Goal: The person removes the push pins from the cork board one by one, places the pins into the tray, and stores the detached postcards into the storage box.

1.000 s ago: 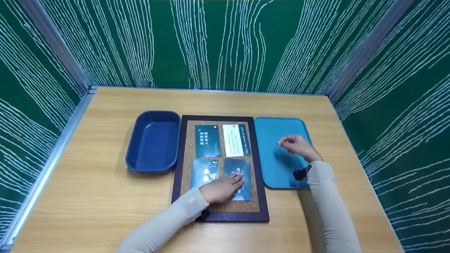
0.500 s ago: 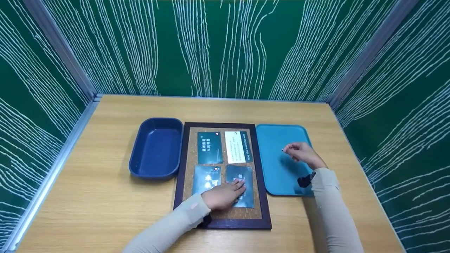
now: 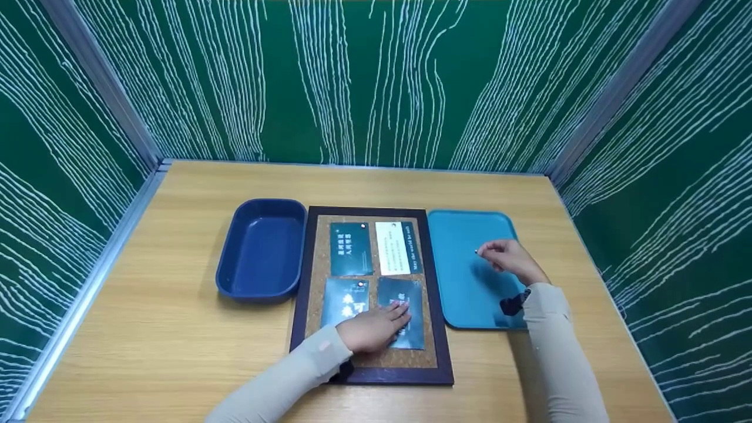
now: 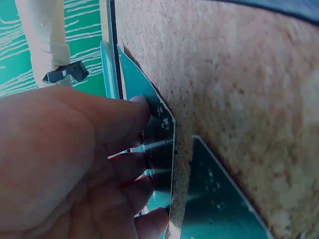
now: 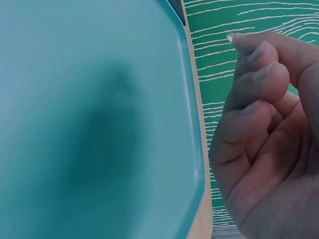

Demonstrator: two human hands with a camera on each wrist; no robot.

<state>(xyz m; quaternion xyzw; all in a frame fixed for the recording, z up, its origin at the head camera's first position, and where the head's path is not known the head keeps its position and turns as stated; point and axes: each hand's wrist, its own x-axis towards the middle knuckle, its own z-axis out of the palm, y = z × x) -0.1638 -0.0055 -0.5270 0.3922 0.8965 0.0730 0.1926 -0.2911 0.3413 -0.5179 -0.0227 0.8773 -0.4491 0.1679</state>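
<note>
On a dark-framed corkboard (image 3: 405,358) lie several cards. My left hand (image 3: 370,330) rests with extended fingers on the lower right card (image 3: 411,326), covering part of it. In the left wrist view the thumb and fingertips touch this dark green card (image 4: 162,134). Over the turquoise tray (image 3: 458,235), my right hand (image 3: 510,258) pinches a tiny push pin (image 5: 231,37) between thumb and forefinger. Only its small shiny end shows. Small round pin heads show at the upper right corners of the top left card (image 3: 351,249), the cream-and-green card (image 3: 390,249) and the lower left card (image 3: 338,299).
A deep navy bin (image 3: 258,252) stands against the board's left side. The tray lies along its right side. Wooden table (image 3: 147,329) surrounds them, with green white-lined panels (image 3: 405,88) behind and at both sides.
The head view has tilted, so everything sits lower in it. My right hand has shifted slightly right over the tray, still pinching the pin. My left hand stays on the card.
</note>
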